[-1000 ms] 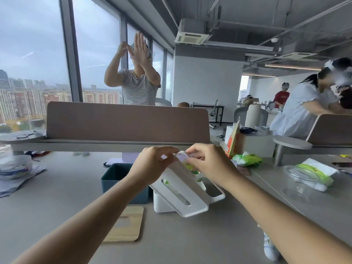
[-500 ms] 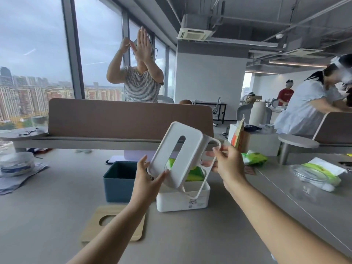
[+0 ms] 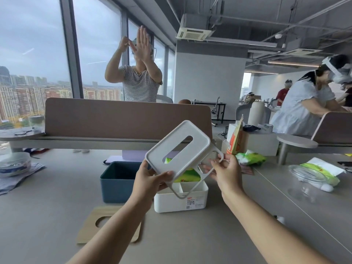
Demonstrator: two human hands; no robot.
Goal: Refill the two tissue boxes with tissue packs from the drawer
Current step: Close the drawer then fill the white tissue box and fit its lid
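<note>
Both bare forearms reach forward from the bottom of the view and come close together in the middle. The left hand (image 3: 147, 178) is raised, with its thumb on top and its fingers (image 3: 167, 175) curled in a grip. The right hand (image 3: 225, 171) is beside it, palm turned inward, fingers half bent and pinching.

a brown divider panel (image 3: 125, 117) stands across the desk (image 3: 190, 235); behind it, a person in a striped shirt (image 3: 140, 86) raises both hands. a glass lid (image 3: 306, 173) lies at right; a stack of bowls (image 3: 14, 163) sits at left.
</note>
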